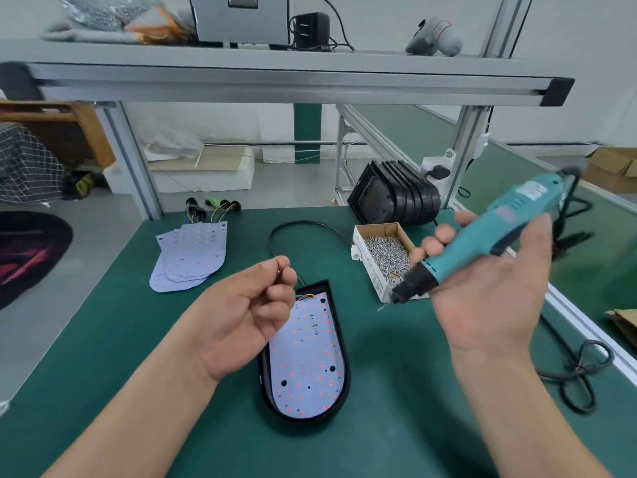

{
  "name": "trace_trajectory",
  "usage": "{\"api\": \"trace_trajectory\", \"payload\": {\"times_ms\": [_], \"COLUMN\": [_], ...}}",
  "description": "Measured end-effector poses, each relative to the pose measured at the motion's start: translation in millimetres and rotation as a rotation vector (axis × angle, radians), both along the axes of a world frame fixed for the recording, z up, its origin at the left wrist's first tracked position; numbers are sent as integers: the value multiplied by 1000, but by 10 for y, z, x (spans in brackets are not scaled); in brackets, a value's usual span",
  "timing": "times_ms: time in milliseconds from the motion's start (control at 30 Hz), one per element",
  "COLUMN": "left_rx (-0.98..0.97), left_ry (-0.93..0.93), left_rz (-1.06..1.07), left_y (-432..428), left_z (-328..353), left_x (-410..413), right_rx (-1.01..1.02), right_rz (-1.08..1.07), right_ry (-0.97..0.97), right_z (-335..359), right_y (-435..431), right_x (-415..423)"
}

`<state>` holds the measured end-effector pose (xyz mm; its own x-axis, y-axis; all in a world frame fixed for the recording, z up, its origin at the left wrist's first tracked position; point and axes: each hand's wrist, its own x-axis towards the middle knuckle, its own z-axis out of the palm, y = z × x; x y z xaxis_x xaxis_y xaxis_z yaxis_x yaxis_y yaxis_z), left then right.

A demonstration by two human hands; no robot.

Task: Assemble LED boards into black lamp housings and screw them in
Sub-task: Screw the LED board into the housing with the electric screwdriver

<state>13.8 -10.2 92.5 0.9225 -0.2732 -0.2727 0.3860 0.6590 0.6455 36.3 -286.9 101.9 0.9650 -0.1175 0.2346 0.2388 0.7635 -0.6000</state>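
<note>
One housing (346,374) holding one LED board (306,360) lies on the counter (103,339). Right hand (489,291) grips one screwdriver (482,241) at two o'clock; left hand (246,317) curled, contents unclear.

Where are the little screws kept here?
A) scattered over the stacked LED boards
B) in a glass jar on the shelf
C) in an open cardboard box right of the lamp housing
C: silvery screws fill the open cardboard box on the green mat, right of the black housing.

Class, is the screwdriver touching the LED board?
No: the right hand holds the screwdriver up by the screw box, off the LED board.
</note>
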Motion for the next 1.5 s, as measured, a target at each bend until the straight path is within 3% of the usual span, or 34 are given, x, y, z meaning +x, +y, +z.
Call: {"api": "trace_trajectory", "payload": {"times_ms": [233, 633, 833, 1067, 1233, 1500], "left_rx": [92, 209, 268, 309, 334, 337], "left_ry": [-46, -165, -215, -252, -239, -271], "left_rz": [-78, -140, -132, -131, -96, -73], "left_y": [-117, -110, -153, -144, -141, -114], "left_z": [-159, -306, -333, -354, -358, -330], "left_x": [-104, -135, -165, -184, -176, -171], "right_rx": [16, 174, 127, 7, 61, 93], "right_rz": [86, 88, 133, 9, 158, -6], "right_ry": [7, -41, -97, -62, -59, -11], "right_z": [293, 70, 58, 57, 45, 3], "right_y": [545, 697, 720, 791, 654, 566], "right_x": [279, 268, 193, 125, 163, 229]}}
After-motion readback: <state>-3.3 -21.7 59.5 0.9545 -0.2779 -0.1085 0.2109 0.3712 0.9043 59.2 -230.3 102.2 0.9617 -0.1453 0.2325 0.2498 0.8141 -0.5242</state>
